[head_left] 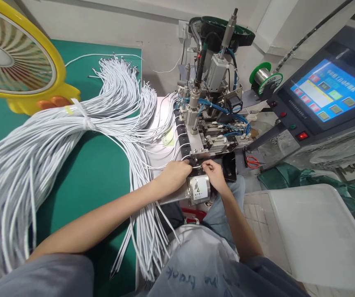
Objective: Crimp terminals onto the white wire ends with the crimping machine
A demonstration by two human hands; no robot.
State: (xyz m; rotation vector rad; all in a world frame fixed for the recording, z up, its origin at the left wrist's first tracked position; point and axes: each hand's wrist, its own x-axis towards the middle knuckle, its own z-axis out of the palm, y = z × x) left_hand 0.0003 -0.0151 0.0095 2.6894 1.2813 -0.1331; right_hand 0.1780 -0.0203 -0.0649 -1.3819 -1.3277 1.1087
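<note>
At the near end of the machine (197,140), my left hand (175,175) is closed around a white cable (196,167). My right hand (214,173) pinches the same cable's end, a short way to the right; the fingertips hide the tip. Just below both hands sits a metal motor housing (200,188) with a white label. Several white cables run side by side into the black holder strip (182,136) along the machine's left edge. A large tied bundle of white cables (87,123) lies to the left, its loose ends hanging near my left forearm.
A yellow fan (61,93) stands on the green table (103,165) at the left. Behind the machine is a solder wire spool (263,76). A lit touchscreen (328,90) stands right, with red scissors (252,162) below and a white plastic bin (316,231) nearer me.
</note>
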